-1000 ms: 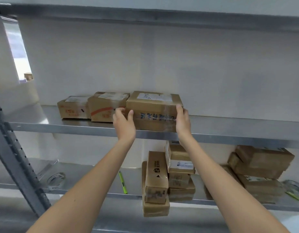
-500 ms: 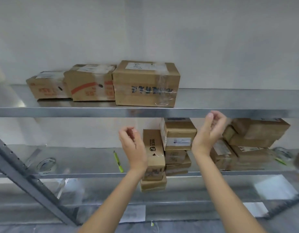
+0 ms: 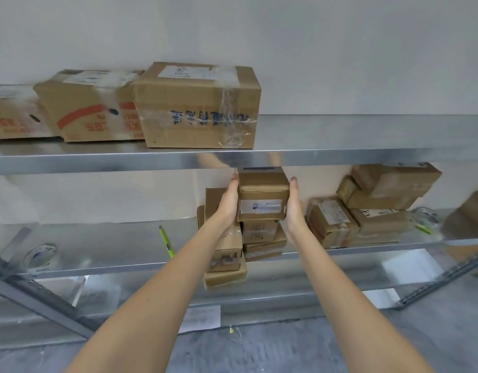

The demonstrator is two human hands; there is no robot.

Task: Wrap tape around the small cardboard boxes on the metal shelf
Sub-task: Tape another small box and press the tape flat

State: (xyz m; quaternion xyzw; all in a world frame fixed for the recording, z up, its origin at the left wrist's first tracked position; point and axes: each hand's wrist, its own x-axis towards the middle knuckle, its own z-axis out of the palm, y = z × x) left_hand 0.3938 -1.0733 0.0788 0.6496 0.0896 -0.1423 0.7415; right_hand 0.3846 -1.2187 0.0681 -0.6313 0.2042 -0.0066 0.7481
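Our left hand lies flat against the left side of a small cardboard box, fingers straight and pointing up, while our right hand presses the opposite side the same way, so we hold the box clamped between two open palms. That box sits at the top of a stack of small boxes on the middle shelf, just under the front lip of the upper shelf. A white label runs across its front face. Just left of the stack, partly behind our left wrist, a taller box stands upright.

On the upper shelf we see three larger boxes side by side and touching: a taped box with blue writing on the right, a box with a red curved mark in the middle, and a blurred one at the far left.

To the right on the middle shelf lies a heap of brown boxes. A green pen lies on the same shelf left of our arms, and a roll of clear tape rests near its left end.
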